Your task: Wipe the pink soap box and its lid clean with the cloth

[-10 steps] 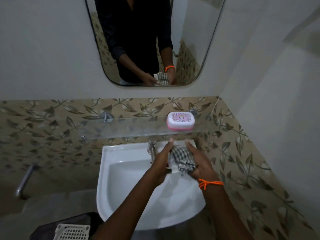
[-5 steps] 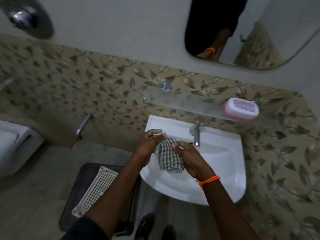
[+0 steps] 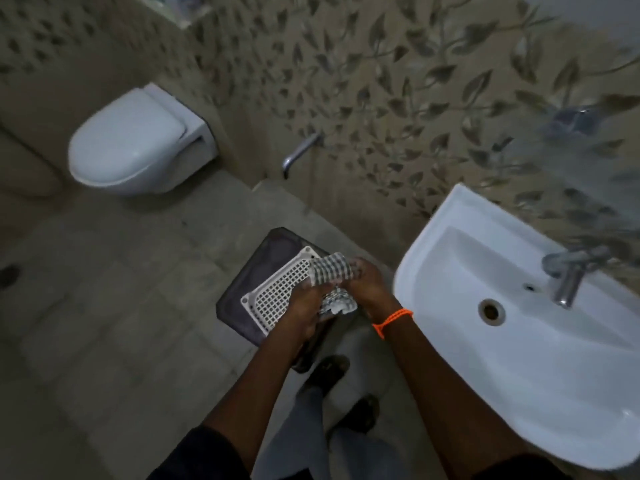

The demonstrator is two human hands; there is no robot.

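Observation:
A checked grey-and-white cloth (image 3: pixel 331 270) is bunched between both my hands, held over the floor to the left of the white sink (image 3: pixel 460 358). My left hand (image 3: pixel 304 306) grips its lower part. My right hand (image 3: pixel 369 284), with an orange thread at the wrist, grips its right side. The pink soap box and its lid are out of view.
A dark stool (image 3: pixel 249 289) with a white perforated tray (image 3: pixel 277 292) on it stands just beyond my hands. The tap (image 3: pixel 571 275) is at the sink's back. A white toilet (image 3: pixel 135 143) hangs on the far left wall. My feet are below on the tiled floor.
The view has swung left and down, away from the mirror, shelf and pink soap box. My hands carried the cloth from over the sink to above the stool and tray.

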